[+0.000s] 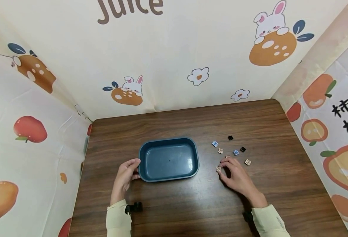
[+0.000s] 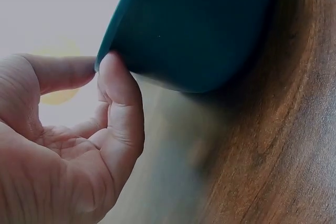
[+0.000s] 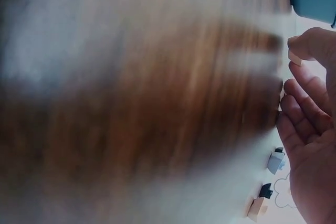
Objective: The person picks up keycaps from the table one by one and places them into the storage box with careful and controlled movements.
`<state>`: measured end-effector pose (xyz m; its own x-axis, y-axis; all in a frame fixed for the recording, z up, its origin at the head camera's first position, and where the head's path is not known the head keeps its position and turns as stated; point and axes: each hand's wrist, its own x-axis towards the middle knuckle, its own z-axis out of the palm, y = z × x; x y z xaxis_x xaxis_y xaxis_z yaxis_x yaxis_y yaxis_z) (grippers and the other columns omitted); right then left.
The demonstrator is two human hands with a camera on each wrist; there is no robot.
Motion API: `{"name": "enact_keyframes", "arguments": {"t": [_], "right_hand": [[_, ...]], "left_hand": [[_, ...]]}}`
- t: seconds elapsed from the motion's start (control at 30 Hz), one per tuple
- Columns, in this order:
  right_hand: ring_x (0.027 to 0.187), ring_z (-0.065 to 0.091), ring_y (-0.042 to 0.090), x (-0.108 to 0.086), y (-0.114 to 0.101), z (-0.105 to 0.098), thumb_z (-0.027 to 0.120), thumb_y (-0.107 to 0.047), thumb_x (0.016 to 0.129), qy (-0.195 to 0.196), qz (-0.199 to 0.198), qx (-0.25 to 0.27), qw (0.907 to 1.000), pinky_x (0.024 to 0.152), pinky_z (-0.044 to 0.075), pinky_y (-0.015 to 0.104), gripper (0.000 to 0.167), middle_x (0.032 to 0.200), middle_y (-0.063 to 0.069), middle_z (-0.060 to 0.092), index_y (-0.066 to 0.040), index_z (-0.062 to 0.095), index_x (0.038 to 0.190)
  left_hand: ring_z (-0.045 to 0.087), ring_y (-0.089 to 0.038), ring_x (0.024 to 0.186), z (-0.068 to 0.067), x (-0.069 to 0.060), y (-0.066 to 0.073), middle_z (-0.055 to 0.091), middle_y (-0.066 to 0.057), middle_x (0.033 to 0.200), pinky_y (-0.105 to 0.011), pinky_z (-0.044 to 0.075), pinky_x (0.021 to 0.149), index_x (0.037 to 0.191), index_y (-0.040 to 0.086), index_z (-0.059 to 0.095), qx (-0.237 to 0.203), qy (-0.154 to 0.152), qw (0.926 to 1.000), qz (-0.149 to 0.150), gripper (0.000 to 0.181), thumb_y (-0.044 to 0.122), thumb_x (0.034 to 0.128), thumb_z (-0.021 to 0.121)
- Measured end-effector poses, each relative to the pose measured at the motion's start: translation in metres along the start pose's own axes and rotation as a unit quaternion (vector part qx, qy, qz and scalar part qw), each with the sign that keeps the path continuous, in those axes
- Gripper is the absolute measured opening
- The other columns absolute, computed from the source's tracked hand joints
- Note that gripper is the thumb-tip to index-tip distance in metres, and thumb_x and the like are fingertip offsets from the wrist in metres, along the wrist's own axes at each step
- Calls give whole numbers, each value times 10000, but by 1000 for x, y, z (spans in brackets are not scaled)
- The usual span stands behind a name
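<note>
A dark blue rectangular tray (image 1: 169, 159) lies on the wooden table, its inside showing no contents. My left hand (image 1: 125, 176) pinches the left rim; the left wrist view shows thumb and index finger (image 2: 122, 93) meeting at the tray's edge (image 2: 194, 30). To the right of the tray, my right hand (image 1: 236, 174) pinches a small beige square keycap-like block (image 1: 218, 169) between thumb and index fingertip, seen also in the right wrist view as a beige block (image 3: 294, 57). Another beige block (image 1: 227, 156) is partly hidden by the right fingers.
Beyond the right hand lie loose blocks: blue ones (image 1: 215, 144) (image 1: 236, 152), black ones (image 1: 230, 138) (image 1: 243, 149) and further beige ones (image 1: 220, 151) (image 1: 247, 162). Printed cloth (image 1: 168, 65) hangs along the table's back and sides. Each wrist wears a black strap.
</note>
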<state>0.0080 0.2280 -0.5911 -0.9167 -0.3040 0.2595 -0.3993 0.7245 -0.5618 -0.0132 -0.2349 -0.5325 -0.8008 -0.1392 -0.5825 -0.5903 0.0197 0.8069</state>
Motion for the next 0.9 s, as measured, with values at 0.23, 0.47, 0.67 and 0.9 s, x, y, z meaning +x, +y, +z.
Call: {"name": "enact_keyframes", "arguments": {"t": [0.23,0.47,0.67,0.9], "right_hand": [[1143,639,273,3,-4,-2,875,-67,794,66,-82,175,9998,1027,441,309,242,1134,70,717,-89,739,991],[1113,637,264,11,-10,-4,856,-48,801,104,-104,288,9995,996,455,300,251,1141,74,723,-77,742,1023],[1076,678,263,24,-16,-8,857,-8,802,284,-206,446,9984,988,488,268,251,1105,78,741,-60,734,1015],[1089,678,255,41,-24,-13,846,-42,848,233,-11,453,9987,951,533,399,225,1122,54,739,-92,742,1041]], "left_hand": [[597,-79,746,-3,5,-2,621,34,837,-214,569,596,1381,-52,582,-34,-11,9998,-185,420,242,1083,607],[610,-72,759,-5,9,-2,635,56,847,-219,560,602,1377,-43,570,-186,-118,9994,-270,411,227,1072,626],[609,-69,779,-6,10,1,637,63,866,-221,562,616,1407,-35,551,-195,-219,9992,-285,433,236,1076,620],[600,-72,787,-6,10,2,628,62,893,-217,557,611,1432,-36,538,-200,-250,9991,-295,445,228,1081,610]]}}
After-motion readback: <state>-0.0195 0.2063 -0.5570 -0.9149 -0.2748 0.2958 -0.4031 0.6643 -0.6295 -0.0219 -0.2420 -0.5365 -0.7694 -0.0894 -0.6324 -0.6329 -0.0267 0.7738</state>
